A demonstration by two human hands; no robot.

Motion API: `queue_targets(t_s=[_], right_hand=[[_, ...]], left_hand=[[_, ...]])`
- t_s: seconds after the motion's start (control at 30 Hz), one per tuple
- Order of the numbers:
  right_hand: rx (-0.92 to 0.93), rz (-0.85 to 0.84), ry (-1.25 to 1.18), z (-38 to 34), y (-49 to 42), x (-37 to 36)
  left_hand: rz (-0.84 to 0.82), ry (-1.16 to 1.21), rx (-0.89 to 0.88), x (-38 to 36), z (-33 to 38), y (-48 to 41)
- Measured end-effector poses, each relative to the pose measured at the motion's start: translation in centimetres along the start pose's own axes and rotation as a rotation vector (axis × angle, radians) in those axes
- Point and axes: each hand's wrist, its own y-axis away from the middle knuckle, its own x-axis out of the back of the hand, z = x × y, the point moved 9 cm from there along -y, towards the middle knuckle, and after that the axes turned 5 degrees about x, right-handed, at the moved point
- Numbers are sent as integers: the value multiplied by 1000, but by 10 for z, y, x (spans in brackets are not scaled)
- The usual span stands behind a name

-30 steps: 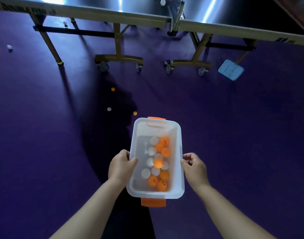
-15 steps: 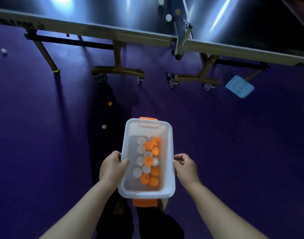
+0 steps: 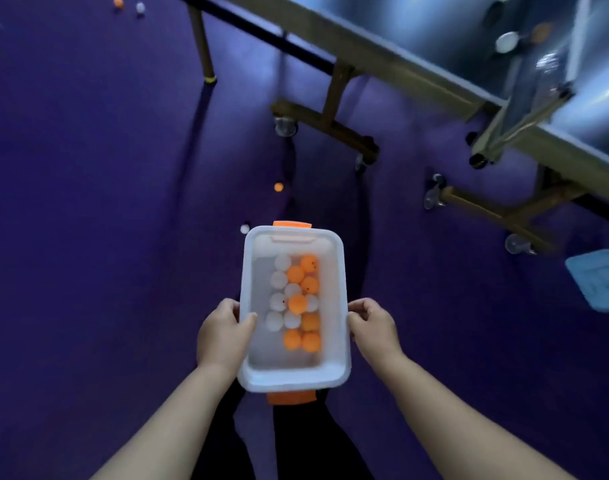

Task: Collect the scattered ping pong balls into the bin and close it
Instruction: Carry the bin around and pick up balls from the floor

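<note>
The left hand (image 3: 223, 332) grips the left long side of the bin (image 3: 342, 271), thumb hooked over the rim and lying inside, the other fingers hidden against the outer wall; the right hand (image 3: 374, 327) grips the opposite side, fingers curled at the rim, their tips hard to make out; both forearms reach forward from the lower corners. The bin is held level and lidless between the hands, above the purple floor (image 3: 88, 237); orange and white ping pong balls (image 3: 298, 303) lie clustered inside; an orange latch (image 3: 292, 224) shows at the far end, another partly hidden under the near end. On the floor a white ball (image 3: 244, 229) shows just beside the bin's far left corner; an orange ball (image 3: 278, 187) lies farther off; two more (image 3: 118, 1) sit blurred at the top left. The table tennis table (image 3: 417, 60) is cut off at the top right; the blue lid (image 3: 599, 280) is blurred and clipped by the right edge.
</note>
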Motion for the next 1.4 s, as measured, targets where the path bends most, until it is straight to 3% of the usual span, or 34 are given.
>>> queue_targets(t_s=[0.2,0.57,1.03,1.2,1.4], right_hand=[[2,-81,219,45,-96,-42],[15,-213,549,175,-258,-183],[-71,-200,776,359,-383,-271],[-29,-117,756,376,-403,-280],[-31,55,501,359,-406,-287]], left_hand=[[152,35,182,-27,-55,-39],[247,128,428,-119,-181,-174],[327,200,395,-232,-276,-276],[344,195,385,-234,-288,-287],[346,216,390,-223,-291,-296]])
